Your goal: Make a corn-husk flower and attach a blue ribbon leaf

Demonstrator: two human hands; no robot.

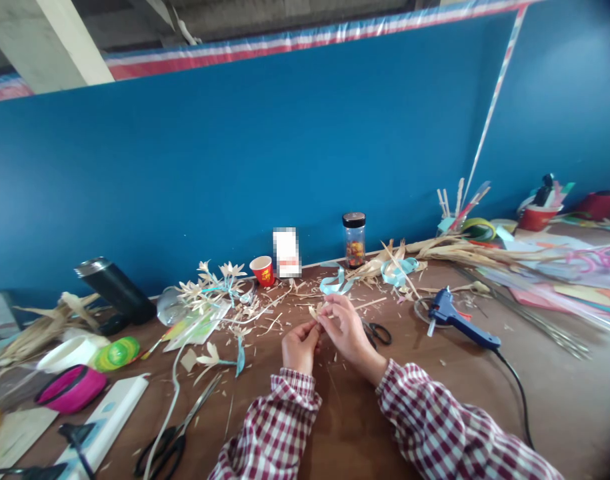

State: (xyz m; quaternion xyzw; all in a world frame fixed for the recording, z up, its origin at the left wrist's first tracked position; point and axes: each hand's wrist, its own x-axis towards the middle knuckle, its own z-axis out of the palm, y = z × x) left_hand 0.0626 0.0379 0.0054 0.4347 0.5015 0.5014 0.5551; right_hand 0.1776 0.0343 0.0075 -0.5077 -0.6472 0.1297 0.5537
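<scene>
1. Both of my hands are together over the middle of the brown surface (349, 427), and the work in hand, a small pale piece (313, 311), is between their fingertips.
2. My left grip (300, 347) is closed in a pinch at the lower part of this piece, as I judge; the fingers hide the exact contact.
3. My right grip (345, 333) has the thumb and fingers brought near together at the same piece, with other fingers half bent. How firmly it presses, I cannot tell.
4. What looks done: a bunch of pale flowers (229, 272) lies at the left of the cup (263, 271), and one separate flower (211, 356) with a blue stem lies nearer to me.
5. What looks not done: the piece between my fingers has no full flower form that I can see, so I judge it to be at an early stage.
6. Material remains: dry husks (455, 250) and blue ribbon (407, 267) lie behind, toward the right.
7. The glue gun (457, 322) lies on the right side, and the long scissors (199, 407) on the left; neither is in my hands.
</scene>
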